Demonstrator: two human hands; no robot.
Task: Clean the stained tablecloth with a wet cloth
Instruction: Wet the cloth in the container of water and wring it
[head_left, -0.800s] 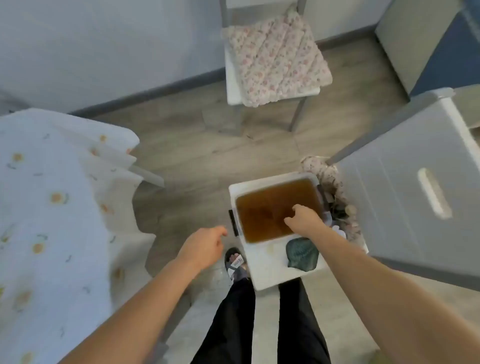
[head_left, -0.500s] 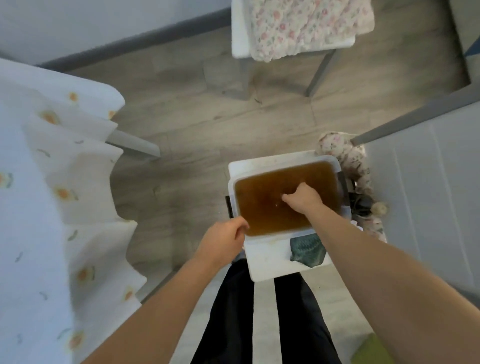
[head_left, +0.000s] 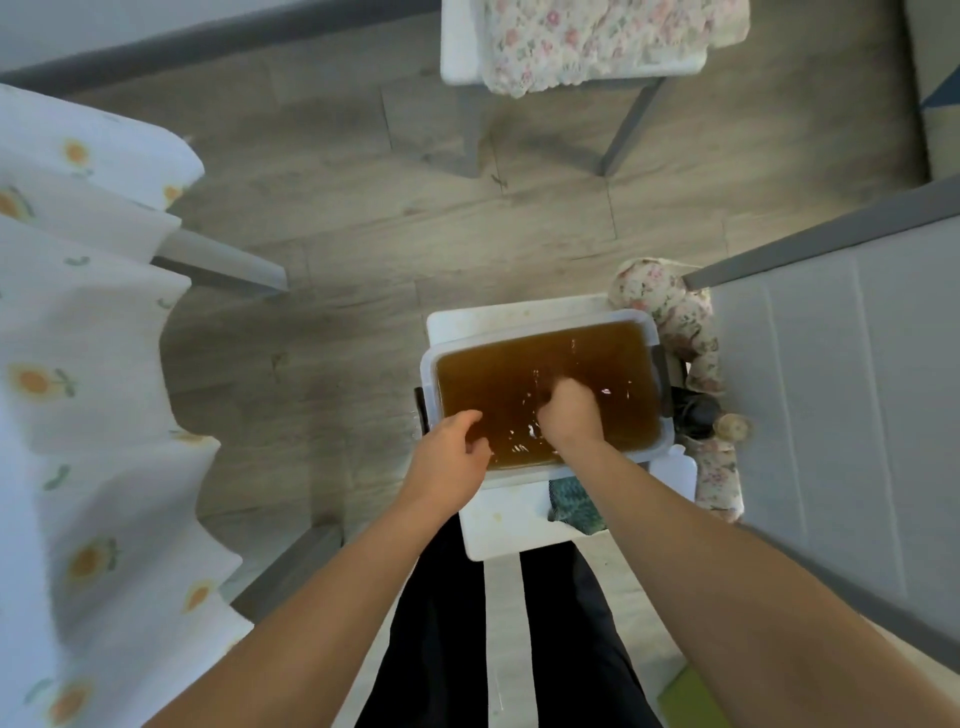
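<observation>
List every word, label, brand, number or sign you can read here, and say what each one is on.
There is no readable text in this view.
tablecloth: printed orange flowers only, no words.
tub of brown water: no label or brand shows.
chair cushion: floral pattern, no lettering.

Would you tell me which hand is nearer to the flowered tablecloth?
Left. The left hand is at the near-left corner of the tub, toward the tablecloth; the right hand is farther right, dipped in the brown water.
</observation>
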